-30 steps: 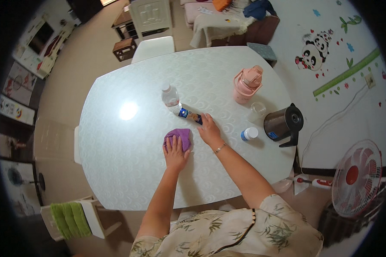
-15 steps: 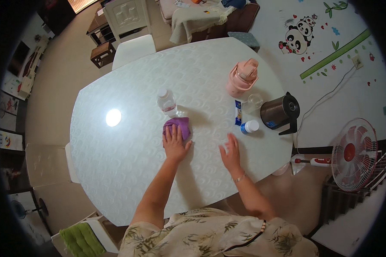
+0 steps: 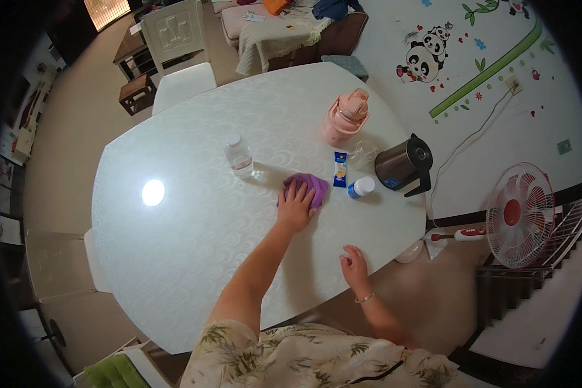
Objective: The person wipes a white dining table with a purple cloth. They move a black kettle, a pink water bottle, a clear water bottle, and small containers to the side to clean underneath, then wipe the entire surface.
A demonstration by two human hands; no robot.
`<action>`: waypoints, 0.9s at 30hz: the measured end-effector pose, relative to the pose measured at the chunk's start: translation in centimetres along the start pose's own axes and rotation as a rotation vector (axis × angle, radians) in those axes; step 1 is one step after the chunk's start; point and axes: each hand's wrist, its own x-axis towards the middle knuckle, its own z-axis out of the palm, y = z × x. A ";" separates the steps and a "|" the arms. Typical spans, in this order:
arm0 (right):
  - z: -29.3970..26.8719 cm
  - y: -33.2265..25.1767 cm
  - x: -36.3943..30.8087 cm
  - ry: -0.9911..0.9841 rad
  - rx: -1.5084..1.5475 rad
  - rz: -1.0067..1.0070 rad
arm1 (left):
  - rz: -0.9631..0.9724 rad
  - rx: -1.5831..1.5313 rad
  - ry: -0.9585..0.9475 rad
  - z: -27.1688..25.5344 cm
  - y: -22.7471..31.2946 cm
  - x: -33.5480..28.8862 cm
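Observation:
My left hand (image 3: 295, 210) lies over a bunched purple cloth (image 3: 313, 189) and presses it onto the pale tabletop (image 3: 194, 258). Its fingers spread across the fabric, and folds stick out beyond the fingertips. To the left of the cloth stands a clear plastic bottle (image 3: 239, 158) with a white cap. My right hand (image 3: 354, 266) hovers near the table's front right edge, fingers loosely bent and apart, holding nothing that shows. Just right of the cloth are a blue snack packet (image 3: 340, 169) and a small white-capped bottle (image 3: 361, 187).
Behind the packet stands a pink tumbler (image 3: 344, 118) with a handle. A clear glass cup (image 3: 363, 154) sits beside a dark jug (image 3: 404, 165) near the right edge. A standing fan (image 3: 517, 213) is beyond the table, and a white chair (image 3: 184, 87) touches its far side.
My left hand has slid the purple cloth to the right, away from the clear bottle and toward the packet. My right hand has drawn back toward the table's near edge. The view has shifted slightly.

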 end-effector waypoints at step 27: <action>15.7 -19.7 28.3 0.166 0.220 -0.466 | -0.791 0.092 0.200 -5.5 -9.0 -24.6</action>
